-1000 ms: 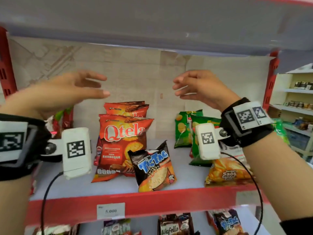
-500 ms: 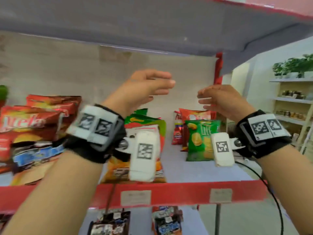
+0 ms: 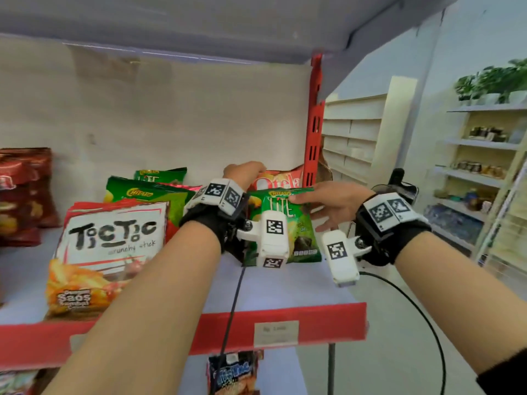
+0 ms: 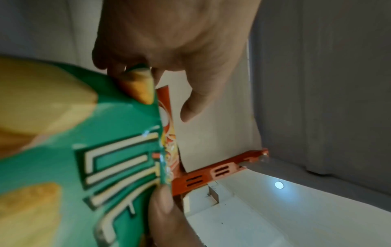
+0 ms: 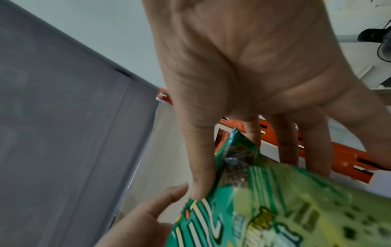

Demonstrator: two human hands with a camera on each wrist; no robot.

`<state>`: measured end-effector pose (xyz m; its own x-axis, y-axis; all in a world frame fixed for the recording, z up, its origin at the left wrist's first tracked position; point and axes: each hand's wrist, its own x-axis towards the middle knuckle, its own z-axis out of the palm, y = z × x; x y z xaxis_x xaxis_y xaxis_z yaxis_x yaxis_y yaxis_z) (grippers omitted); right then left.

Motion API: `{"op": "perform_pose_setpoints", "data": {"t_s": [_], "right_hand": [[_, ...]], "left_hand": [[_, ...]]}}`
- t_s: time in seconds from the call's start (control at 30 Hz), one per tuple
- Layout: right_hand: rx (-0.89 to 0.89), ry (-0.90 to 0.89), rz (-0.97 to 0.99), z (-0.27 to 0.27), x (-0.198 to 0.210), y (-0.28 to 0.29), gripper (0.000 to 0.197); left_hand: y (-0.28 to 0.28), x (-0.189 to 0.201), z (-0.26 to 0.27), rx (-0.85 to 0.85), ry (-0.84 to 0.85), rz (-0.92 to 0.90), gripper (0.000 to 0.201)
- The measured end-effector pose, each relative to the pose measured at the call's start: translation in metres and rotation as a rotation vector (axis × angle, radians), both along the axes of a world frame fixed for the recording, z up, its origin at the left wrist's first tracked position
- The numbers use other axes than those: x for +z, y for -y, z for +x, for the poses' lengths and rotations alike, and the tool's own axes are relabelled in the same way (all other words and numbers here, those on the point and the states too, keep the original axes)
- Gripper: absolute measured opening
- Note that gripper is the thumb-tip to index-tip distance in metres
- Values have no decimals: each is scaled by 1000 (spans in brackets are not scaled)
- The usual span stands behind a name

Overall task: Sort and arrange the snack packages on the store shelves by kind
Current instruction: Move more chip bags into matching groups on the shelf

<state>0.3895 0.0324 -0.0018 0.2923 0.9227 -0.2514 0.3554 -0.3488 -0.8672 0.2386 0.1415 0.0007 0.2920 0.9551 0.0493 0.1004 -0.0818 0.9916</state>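
A green Chitato Lite bag (image 3: pixel 302 232) stands upright near the right end of the shelf (image 3: pixel 285 286). My left hand (image 3: pixel 245 171) reaches over its top left corner, and the left wrist view shows the fingers (image 4: pixel 127 66) curled on that corner of the bag (image 4: pixel 84 150). My right hand (image 3: pixel 328 203) pinches the top right edge, thumb in front and fingers behind the bag (image 5: pixel 275 208). A red Qtela bag (image 3: pixel 281 181) leans right behind the green one.
A white TicTic bag (image 3: pixel 114 238) lies front left, with more green Chitato bags (image 3: pixel 148 195) behind it and red bags (image 3: pixel 25 195) at far left. A red upright (image 3: pixel 313 138) ends the shelf on the right. More packs (image 3: pixel 232 372) sit on the shelf below.
The view has swung to the shelf's right end. Both hands, raised and holding nothing before, have come down onto the green Chitato Lite bag and taken hold of its top edge.
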Motion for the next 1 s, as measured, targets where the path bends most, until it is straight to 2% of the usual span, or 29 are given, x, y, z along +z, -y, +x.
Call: {"op": "perform_pose_setpoints", "data": {"t_s": [0.07,0.17,0.3,0.43,0.53,0.7,0.93,1.0], "right_hand": [[51,30,-24,1,-2,0,35],[79,57,-26,3,-4,-3,41],[101,53,-12,5,-9,-6,43],[132,-36,24,7,-14,-11,29],[141,-59,40,10,-15,-13,17],[138,-74,104,20,-19,-15,22],[85,-91,146,25,-8,-15,17],[78,-82,141,24,-2,-16,17]], "left_hand": [[-4,-7,0,2,-21,-13,54],[-8,-12,-2,22,-41,-42,67],[-11,-16,-4,-85,-196,41,57],[-10,-14,-6,-203,-346,76,60],[-5,-10,-6,-212,-380,153,47],[-1,-8,-8,-167,-247,201,27],[1,0,-11,82,148,258,39],[-1,7,-13,170,200,317,46]]}}
